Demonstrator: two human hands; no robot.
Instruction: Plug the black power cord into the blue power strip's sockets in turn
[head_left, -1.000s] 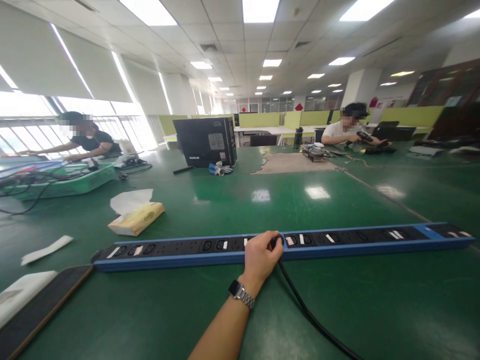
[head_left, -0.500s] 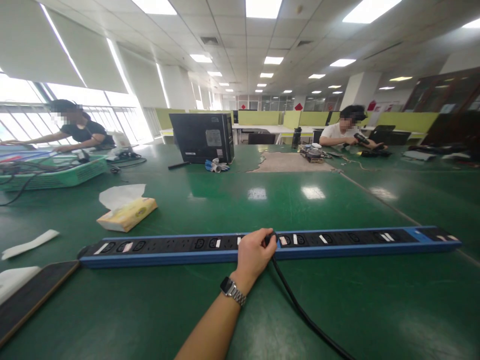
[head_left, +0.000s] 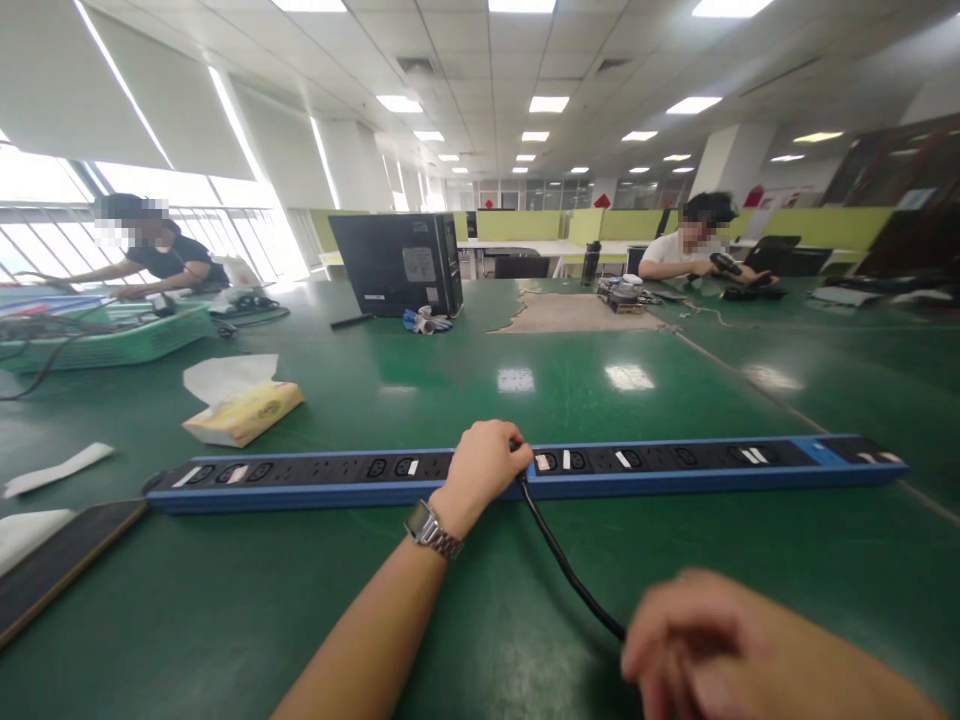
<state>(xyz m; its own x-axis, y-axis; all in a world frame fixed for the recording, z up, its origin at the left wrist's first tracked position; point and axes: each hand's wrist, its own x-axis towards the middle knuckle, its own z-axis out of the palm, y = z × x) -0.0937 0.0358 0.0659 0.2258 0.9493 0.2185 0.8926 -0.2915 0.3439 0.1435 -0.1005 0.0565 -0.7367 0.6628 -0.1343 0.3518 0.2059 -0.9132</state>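
A long blue power strip with a black socket face lies across the green table. At its middle, my left hand, with a watch on the wrist, is closed on the black plug of a cable. From there the black cable curves down to the lower right. My right hand is low in the view by the cable's lower part, blurred by motion; whether its fingers hold the cable cannot be made out.
A tissue pack lies behind the strip's left part, with a dark board at lower left. Farther back stand a green basket and a black computer case. Two people sit across the table, left and right.
My right hand has come into view at the lower right. My left hand stays closed on the plug, its wrist turned somewhat. The whole scene has shifted slightly up and left.
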